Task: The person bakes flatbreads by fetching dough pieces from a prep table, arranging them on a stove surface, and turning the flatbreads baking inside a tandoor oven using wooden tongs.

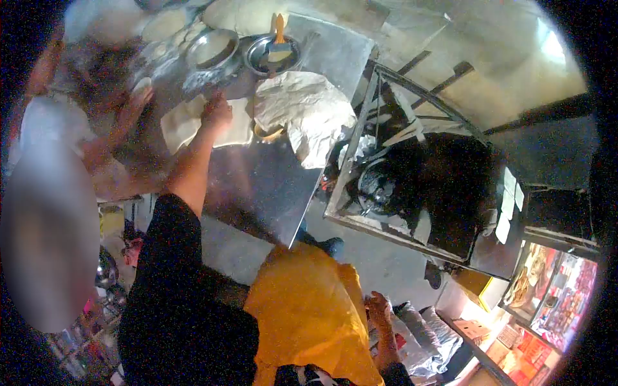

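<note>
My left hand point(217, 112) is over a pale, flat dough sheet point(235, 130) on the dark metal table. Its fingers are curled together at the sheet's upper part; the fingertips are small and hard to make out. Beside the sheet, to the right, lies a crumpled white cloth point(302, 106), with a rounded yellowish edge showing beneath it. My right hand point(378, 310) hangs low beside my orange apron point(309, 309), away from the table, its fingers loosely apart with nothing visible in them.
Behind the dough are a metal bowl point(256, 64) with a wooden-handled brush point(279, 38) and another metal pan point(221, 59). At left, a co-worker's hand point(132, 106) reaches over the floury table point(257, 183). A dark metal-framed pit point(444, 193) stands at right.
</note>
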### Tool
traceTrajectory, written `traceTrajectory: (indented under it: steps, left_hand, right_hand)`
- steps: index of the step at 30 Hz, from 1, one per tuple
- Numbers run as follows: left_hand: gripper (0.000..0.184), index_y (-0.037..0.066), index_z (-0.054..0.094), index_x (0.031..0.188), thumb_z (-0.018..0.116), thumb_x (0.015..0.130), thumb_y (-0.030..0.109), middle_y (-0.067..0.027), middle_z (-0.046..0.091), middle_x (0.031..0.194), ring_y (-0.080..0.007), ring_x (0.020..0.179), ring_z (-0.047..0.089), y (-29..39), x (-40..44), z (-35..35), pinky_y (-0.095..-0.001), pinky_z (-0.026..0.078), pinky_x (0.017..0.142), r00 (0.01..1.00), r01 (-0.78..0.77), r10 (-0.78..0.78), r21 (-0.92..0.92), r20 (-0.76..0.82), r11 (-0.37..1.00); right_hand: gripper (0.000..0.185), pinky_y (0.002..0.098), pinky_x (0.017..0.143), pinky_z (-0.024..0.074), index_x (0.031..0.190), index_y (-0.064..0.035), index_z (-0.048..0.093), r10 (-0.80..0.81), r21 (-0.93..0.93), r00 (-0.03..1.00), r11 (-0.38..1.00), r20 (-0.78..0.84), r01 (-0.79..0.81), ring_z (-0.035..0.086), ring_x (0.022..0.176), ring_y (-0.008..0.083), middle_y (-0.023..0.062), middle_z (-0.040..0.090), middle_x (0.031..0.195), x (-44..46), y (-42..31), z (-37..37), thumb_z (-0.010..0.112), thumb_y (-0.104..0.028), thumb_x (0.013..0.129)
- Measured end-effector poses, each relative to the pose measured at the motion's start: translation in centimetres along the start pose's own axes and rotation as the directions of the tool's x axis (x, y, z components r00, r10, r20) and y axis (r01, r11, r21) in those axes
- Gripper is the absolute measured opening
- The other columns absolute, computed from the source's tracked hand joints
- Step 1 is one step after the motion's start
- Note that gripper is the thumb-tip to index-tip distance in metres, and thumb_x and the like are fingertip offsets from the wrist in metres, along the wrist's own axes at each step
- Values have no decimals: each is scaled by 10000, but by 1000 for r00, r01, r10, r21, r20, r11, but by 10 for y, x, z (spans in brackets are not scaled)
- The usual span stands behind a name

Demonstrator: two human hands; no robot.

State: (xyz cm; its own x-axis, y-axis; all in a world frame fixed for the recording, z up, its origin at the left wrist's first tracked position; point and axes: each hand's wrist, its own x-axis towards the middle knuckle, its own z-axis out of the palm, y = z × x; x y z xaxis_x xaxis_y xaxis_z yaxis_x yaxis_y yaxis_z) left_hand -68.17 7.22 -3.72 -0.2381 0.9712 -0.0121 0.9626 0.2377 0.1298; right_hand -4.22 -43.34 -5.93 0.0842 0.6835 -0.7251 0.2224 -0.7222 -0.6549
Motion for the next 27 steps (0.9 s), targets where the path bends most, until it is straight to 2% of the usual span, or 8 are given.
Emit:
traceTrajectory:
  steps: [1, 6, 9, 12, 16, 18, 21, 27]
  left_hand:
    - [451, 103, 445, 1270, 529, 844, 227, -168, 499, 1230, -360, 1147, 486, -1, 5, 5, -492, 427, 907, 996, 65, -66, 9, 57, 998]
    - [310, 62, 525, 1122, 522, 864, 235, -222, 519, 1183, -408, 1098, 506, 4, -5, -32, -496, 427, 881, 986, -25, 26, -6, 163, 1000]
    - [192, 25, 516, 1031, 494, 889, 154, -253, 605, 929, -465, 933, 548, 8, -37, -62, -499, 442, 770, 982, -186, 180, -318, -48, 930]
    - [191, 12, 515, 1026, 499, 899, 154, -220, 617, 890, -392, 855, 607, 20, -68, -108, -443, 464, 736, 985, -172, 161, -354, -61, 919]
    - [210, 30, 535, 1064, 525, 918, 181, -51, 595, 915, -119, 843, 518, 78, -121, -161, -256, 427, 752, 993, -37, 112, -822, 32, 568]
    - [277, 61, 515, 1178, 523, 920, 160, -46, 581, 1031, -150, 939, 550, 110, -154, -177, -296, 445, 838, 967, 194, 118, -955, 224, 223]
    - [349, 27, 450, 1242, 500, 920, 152, -125, 533, 1218, -244, 1143, 512, 192, -212, -209, -407, 427, 961, 910, 364, 282, -912, 304, -191]
    - [358, 113, 445, 1257, 515, 908, 157, -86, 543, 1214, -228, 1077, 561, 296, -288, -143, -389, 515, 855, 719, 637, 574, -703, 392, -318]
  right_hand:
    - [507, 326, 689, 516, 1236, 57, 478, -101, -547, 994, 831, 34, 103, 650, 768, 206, 139, 672, 900, -2, -10, -2, 636, -238, 855]
    - [442, 312, 696, 524, 1193, 41, 519, -152, -453, 987, 877, 53, 160, 657, 759, 186, 130, 670, 895, 6, -17, 2, 601, -256, 877]
    - [374, 315, 704, 526, 1153, 25, 552, -475, -763, 866, 499, 156, 411, 633, 740, 155, 83, 658, 844, 30, -42, 20, 568, -250, 901]
    - [354, 351, 836, 494, 1128, 7, 582, -250, -459, 966, 852, 67, 252, 635, 914, 242, 147, 650, 971, 50, -113, 53, 584, -249, 883]
    - [482, 374, 941, 435, 1267, -13, 490, -504, -470, 800, 649, 325, 599, 554, 1097, 247, 174, 584, 1184, 68, -233, 94, 621, -223, 853]
    - [517, 378, 982, 412, 1287, 9, 453, -524, 184, 800, 851, 290, 491, 526, 1135, 282, 145, 562, 1231, 64, -280, 122, 614, -252, 871]
    - [615, 360, 999, 371, 1331, -32, 425, -323, 392, 874, 904, 363, 171, 466, 1178, 234, 99, 537, 1257, 23, -357, 105, 571, -435, 890]
    - [525, 405, 938, 419, 1248, -113, 496, -497, 984, 855, 162, 147, -75, 492, 1163, 213, 53, 540, 1245, 8, -320, 27, 476, -508, 902]
